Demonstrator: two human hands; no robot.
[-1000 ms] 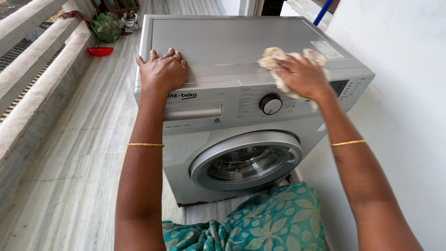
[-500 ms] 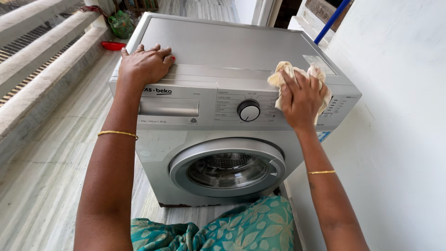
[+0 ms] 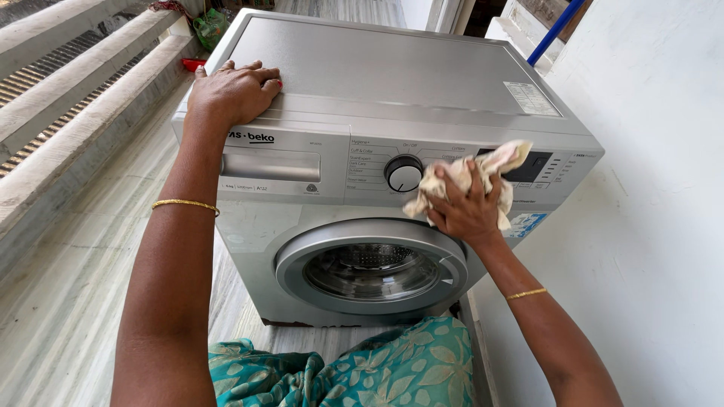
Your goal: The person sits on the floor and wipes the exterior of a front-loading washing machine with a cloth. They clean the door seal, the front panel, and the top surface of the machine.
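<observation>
You are pressing a crumpled cream cloth [image 3: 464, 177] against the front control panel [image 3: 452, 167] of a silver washing machine [image 3: 392, 83], just to the right of the round dial [image 3: 404, 174]. Your right hand [image 3: 466, 207] is closing around the cloth, fingers curled into its folds, so the hand is gripping it and little of the palm shows. One corner of the cloth is sticking up over the dark display [image 3: 528, 166] at the right end of the panel.

Your left hand [image 3: 232, 93] is lying flat and spread on the near left corner of the machine's top, holding nothing, fingers resting on the lid's edge above the detergent drawer [image 3: 270, 167].

Judging by where the cloth is sitting, you are working on the panel's right half. The top looks evenly matt and free of marks, though I cannot tell whether it is wiped. The drawer front, the left part of the panel, the round door [image 3: 371, 269] and the lower front below it are lying apart from the cloth and look like the share left over.

A white wall [image 3: 656, 226] is standing close on the right, a pale striped floor [image 3: 68, 301] is running along the left, and a red dish [image 3: 193, 65] is sitting far left beside a green bag [image 3: 210, 27].
</observation>
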